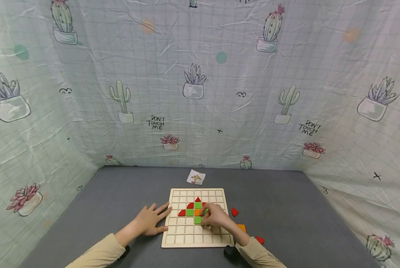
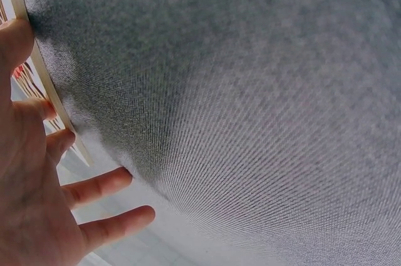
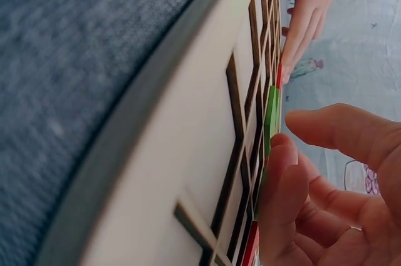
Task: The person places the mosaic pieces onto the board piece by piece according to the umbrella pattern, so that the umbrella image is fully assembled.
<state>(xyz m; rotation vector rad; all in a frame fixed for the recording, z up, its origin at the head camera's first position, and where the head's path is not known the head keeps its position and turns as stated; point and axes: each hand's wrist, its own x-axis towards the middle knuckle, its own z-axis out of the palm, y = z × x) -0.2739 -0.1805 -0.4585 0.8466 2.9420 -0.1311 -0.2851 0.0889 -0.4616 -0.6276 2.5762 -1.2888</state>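
A pale wooden grid board (image 1: 178,240) lies on the dark table. Set in its squares are a red triangle (image 1: 198,200), red rounded pieces (image 1: 182,213), several green squares (image 1: 198,220) and an orange square (image 1: 197,212). Spread fingers of my left hand (image 1: 149,220) touch the board's left edge. My right hand (image 1: 214,216) is over the board, fingertips bent down at the pieces right of the orange square. The right wrist view shows a gap between that thumb and forefinger with no piece visible in it. The hand partly covers the pieces beneath.
Right of the board lie a red piece (image 1: 234,212), an orange piece (image 1: 241,227) partly behind the right forearm, and another red piece (image 1: 260,240). A small card (image 1: 195,177) with a coloured pattern lies beyond the far edge. A printed cloth (image 1: 200,111) hangs around the table.
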